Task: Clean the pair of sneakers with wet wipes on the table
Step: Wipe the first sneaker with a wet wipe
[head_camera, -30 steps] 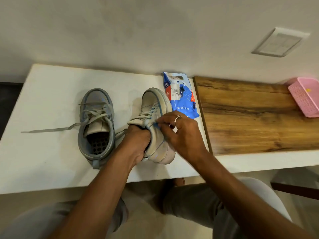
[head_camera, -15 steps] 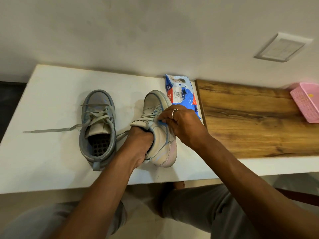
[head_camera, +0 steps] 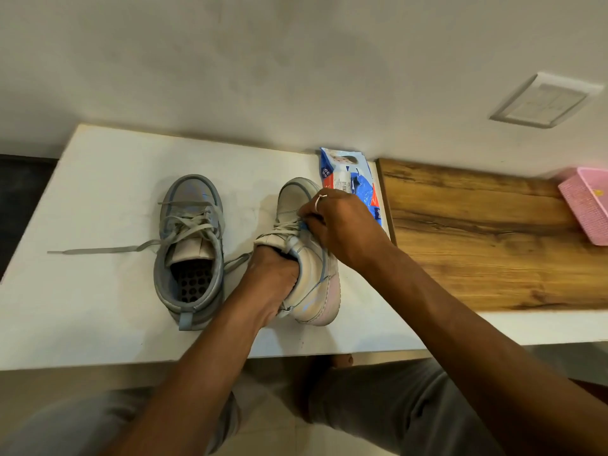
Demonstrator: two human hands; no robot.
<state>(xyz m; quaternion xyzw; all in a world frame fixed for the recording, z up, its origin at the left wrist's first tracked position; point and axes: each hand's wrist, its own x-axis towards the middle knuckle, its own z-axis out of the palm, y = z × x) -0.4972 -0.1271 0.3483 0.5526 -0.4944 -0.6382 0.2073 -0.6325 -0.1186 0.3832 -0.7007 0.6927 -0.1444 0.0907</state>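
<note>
Two grey sneakers sit on the white table (head_camera: 98,311). The left sneaker (head_camera: 190,245) stands upright with its laces loose, one lace trailing left. The right sneaker (head_camera: 309,258) is tilted onto its side. My left hand (head_camera: 273,278) is pushed inside its opening and holds it. My right hand (head_camera: 339,225), with a ring on one finger, presses curled fingers against the sneaker's upper by the laces; a wipe under the fingers is hidden, only a small blue bit shows. The blue wet wipes pack (head_camera: 348,182) lies just behind my right hand.
A wooden board (head_camera: 487,238) covers the table's right part. A pink basket (head_camera: 585,205) sits at its far right edge. The wall stands right behind the table, with a white switch plate (head_camera: 543,100). My knees are below the table's front edge.
My right hand has slid along the right sneaker from near the collar toward the toe, away from me. The left hand stays inside the sneaker. The left sneaker has not moved.
</note>
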